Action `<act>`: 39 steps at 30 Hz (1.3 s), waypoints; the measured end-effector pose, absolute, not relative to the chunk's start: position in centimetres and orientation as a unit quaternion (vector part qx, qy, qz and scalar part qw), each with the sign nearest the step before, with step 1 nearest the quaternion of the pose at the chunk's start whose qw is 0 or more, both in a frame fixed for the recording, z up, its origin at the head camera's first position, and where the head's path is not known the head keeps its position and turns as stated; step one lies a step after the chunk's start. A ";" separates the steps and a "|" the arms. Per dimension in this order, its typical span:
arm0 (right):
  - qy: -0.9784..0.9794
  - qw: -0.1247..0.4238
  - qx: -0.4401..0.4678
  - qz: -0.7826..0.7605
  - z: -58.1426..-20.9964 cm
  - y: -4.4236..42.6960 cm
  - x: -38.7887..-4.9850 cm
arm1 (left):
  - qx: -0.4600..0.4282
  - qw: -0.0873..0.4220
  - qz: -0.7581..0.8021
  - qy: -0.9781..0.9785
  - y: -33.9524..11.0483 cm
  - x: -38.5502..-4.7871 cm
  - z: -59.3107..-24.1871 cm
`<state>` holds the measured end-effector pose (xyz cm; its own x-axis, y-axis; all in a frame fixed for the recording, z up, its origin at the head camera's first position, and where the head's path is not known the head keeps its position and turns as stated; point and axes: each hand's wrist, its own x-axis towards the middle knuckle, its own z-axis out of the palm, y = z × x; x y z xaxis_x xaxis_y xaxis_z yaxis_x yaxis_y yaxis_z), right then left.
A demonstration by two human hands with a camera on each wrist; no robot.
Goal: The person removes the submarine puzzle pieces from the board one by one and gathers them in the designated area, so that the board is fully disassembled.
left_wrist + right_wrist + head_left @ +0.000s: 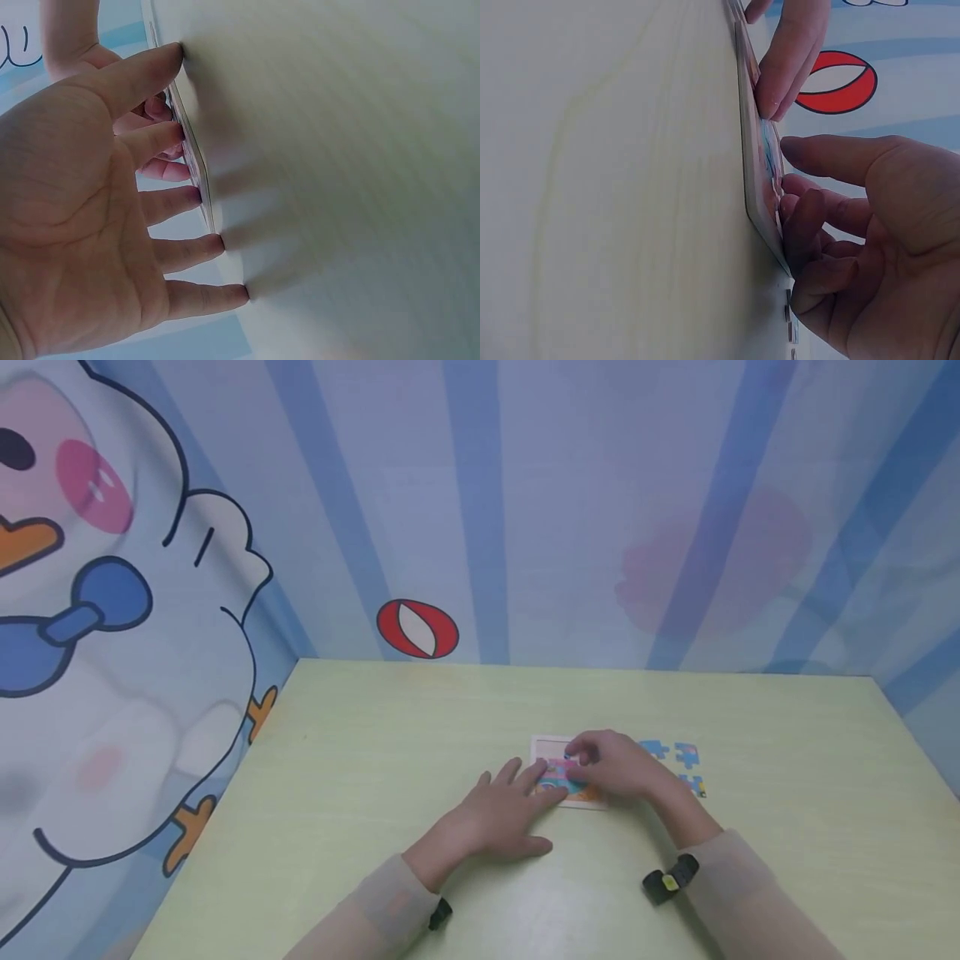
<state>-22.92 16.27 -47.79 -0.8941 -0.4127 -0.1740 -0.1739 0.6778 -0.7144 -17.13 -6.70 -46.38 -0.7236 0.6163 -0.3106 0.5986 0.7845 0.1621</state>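
A jigsaw puzzle board (568,805) with a pale frame lies flat on the table, its near part filled with pink, blue and orange pieces. My left hand (504,817) spreads its fingers over the board's left side; in the left wrist view its fingertips (184,196) touch the board edge and the table. Over the board's right side, my right hand (618,764) bends its fingers, thumb and index close together. A small blue bit, apparently a puzzle piece (567,757), shows at the index fingertip, mostly hidden by the fingers.
Several loose blue puzzle pieces (686,755) lie right of the board, some partly behind my right wrist. The pale yellow-green table (360,735) ends at a blue striped backdrop (555,527) with a cartoon bird (180,693) on the left.
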 end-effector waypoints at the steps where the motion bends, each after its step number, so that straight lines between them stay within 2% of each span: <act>1: 0.902 0.164 -0.162 -0.366 -47.8 16.3 -23.0 | 0.327 0.177 0.025 0.928 -6.7 -17.1 -46.4; 30: 0.891 0.144 -0.158 -0.401 -47.8 16.6 -23.2 | 0.320 0.185 0.021 0.929 -6.6 -17.2 -46.4; 39: 0.900 0.126 -0.144 -0.391 -47.5 18.0 -22.7 | 0.317 0.186 0.026 0.929 -6.6 -17.1 -46.5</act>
<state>-22.67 17.99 -47.45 -0.9266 -0.3584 -0.1137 -0.1616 0.6525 -0.7403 -17.15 -6.62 -46.48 -0.7291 0.5998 -0.3297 0.5805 0.7971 0.1665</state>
